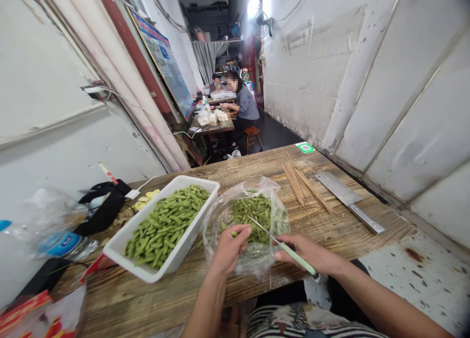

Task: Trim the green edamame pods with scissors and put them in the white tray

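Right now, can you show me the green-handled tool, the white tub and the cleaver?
Green-handled tool point(294, 256): head view, on the handle.
White tub point(183, 240): head view, on its side wall.
Cleaver point(338, 188): head view, on the blade.

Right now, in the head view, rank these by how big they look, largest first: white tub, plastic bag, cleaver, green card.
1. White tub and plastic bag: too close to rank.
2. Cleaver.
3. Green card.

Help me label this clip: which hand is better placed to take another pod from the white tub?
Probably the left hand: it is nearer the white tub and pinches only a small green pod, whereas the right hand is farther away and occupied with the green-handled tool.
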Available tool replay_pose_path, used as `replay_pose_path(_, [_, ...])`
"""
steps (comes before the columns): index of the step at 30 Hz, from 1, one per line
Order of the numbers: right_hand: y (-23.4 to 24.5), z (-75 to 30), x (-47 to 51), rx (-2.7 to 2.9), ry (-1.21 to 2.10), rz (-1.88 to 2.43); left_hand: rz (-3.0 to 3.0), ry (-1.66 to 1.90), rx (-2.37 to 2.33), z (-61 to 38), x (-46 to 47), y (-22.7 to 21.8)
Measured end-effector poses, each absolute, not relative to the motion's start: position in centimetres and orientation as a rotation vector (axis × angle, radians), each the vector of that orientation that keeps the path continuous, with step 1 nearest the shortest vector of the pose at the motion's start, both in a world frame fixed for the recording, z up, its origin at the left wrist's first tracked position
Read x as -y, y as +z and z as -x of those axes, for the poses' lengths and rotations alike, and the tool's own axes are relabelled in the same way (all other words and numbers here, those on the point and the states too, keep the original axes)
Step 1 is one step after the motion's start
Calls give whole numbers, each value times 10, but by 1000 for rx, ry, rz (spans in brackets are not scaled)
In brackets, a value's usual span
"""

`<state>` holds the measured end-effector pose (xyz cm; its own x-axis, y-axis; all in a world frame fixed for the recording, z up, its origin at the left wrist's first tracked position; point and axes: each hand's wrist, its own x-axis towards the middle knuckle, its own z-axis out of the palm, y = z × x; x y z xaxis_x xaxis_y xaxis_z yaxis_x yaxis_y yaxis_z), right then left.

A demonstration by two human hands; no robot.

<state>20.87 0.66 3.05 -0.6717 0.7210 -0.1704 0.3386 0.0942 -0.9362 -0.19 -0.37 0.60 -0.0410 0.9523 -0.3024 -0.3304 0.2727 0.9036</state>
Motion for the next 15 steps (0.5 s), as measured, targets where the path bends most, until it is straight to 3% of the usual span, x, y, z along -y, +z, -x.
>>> replay_pose_path(8, [14,-198,0,1692,1945,1160,-598,1299,-1101,0,-1,0])
replay_pose_path(15, [24,-201,-2,1842,1786,1166,-637,1360,-1108,2,-1,-3])
